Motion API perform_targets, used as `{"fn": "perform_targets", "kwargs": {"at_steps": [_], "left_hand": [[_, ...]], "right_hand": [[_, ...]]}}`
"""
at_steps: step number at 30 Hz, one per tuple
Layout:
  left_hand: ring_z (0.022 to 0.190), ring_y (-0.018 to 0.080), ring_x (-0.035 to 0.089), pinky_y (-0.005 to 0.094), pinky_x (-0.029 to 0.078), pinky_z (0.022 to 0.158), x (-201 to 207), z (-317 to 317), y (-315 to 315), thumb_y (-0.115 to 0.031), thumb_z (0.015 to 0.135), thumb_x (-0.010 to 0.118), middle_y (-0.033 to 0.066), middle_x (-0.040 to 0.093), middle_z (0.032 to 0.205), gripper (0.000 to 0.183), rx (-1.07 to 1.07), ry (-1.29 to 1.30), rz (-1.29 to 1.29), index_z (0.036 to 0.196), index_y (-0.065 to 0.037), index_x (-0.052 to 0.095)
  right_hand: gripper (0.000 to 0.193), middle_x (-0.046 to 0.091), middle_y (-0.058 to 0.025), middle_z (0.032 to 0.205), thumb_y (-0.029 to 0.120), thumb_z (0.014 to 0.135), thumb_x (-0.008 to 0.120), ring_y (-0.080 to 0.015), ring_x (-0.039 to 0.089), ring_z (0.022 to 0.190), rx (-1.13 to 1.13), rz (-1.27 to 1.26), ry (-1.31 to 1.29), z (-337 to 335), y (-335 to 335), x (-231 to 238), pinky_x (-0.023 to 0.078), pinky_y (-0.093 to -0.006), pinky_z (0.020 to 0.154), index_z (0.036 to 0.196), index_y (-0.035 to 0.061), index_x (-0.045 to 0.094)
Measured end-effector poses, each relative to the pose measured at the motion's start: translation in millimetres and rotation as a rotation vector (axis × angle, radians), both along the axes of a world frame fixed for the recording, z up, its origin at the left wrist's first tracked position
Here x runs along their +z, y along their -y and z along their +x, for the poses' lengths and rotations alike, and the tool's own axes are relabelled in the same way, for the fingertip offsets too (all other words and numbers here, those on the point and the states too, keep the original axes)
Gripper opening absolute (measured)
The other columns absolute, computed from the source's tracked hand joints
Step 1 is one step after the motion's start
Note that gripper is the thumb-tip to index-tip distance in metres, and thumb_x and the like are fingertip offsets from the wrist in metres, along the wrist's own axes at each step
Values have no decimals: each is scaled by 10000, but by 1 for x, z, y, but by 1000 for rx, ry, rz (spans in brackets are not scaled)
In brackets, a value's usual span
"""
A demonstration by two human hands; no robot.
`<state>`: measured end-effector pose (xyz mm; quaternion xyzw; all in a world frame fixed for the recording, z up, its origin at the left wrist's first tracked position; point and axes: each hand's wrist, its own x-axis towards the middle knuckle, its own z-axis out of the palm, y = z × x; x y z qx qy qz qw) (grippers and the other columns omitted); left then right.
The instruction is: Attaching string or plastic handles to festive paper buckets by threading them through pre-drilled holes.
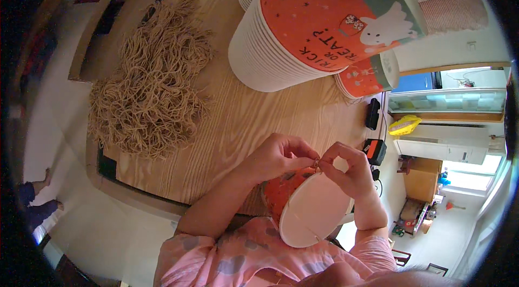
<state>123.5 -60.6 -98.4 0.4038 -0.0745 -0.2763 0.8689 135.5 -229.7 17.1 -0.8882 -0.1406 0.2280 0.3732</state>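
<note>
The left hand [278,156] and right hand [348,167] clamp fingertips on a cord [317,163]; the orange-and-white bucket [316,208] lies just below them.

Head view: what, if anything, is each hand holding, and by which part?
Left hand and right hand pinch what seems a cord at the edge of the orange bucket; which part cannot be told.

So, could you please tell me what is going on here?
A person is working with both hands: the fingers of the left hand and right hand meet, pinching what looks like a strand of cord at the edge of a tilted orange bucket's pale round end. On the wooden table, a loose pile of tan cords lies to the left, and nested buckets sit beyond the hands.
</note>
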Motion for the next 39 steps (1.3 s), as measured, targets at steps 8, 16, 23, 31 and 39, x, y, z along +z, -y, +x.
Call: {"fn": "perform_targets", "kwargs": {"at_steps": [8,16,23,31,39], "left_hand": [[665,51,576,202,469,591,-1,2,-1,-148,797,681,14,650,775,156,-28,-19,8,893,-28,659],[725,76,590,220,486,656,5,1,0,-82,808,648,26,629,787,106,-38,10,-59,865,-5,602],[736,80,589,218,488,670,3,0,3,-63,796,655,31,625,801,113,-23,17,-102,871,-6,592],[728,84,588,220,488,662,6,0,1,-50,785,659,32,623,796,125,-11,28,-89,870,-5,579],[739,88,594,229,485,670,2,0,3,-102,787,670,46,643,817,178,-46,-31,-59,916,10,619]], "right_hand": [[65,596,-65,757,18,763,656,-140,580,727,-13,-3,13,0,0,0,470,-264,668,790,-3,601],[60,613,-56,775,35,778,654,-141,580,737,-42,18,-59,0,-1,1,469,-268,690,800,2,609],[41,619,-56,791,27,804,628,-128,592,795,-108,129,-169,1,7,-5,469,-258,741,832,-2,617],[84,601,-58,868,-29,808,598,-140,591,848,-146,290,-208,0,11,-13,472,-264,772,889,-11,604],[144,607,-54,870,-47,788,606,-133,586,849,-119,193,0,-1,8,-14,461,-251,777,923,1,585]]}}
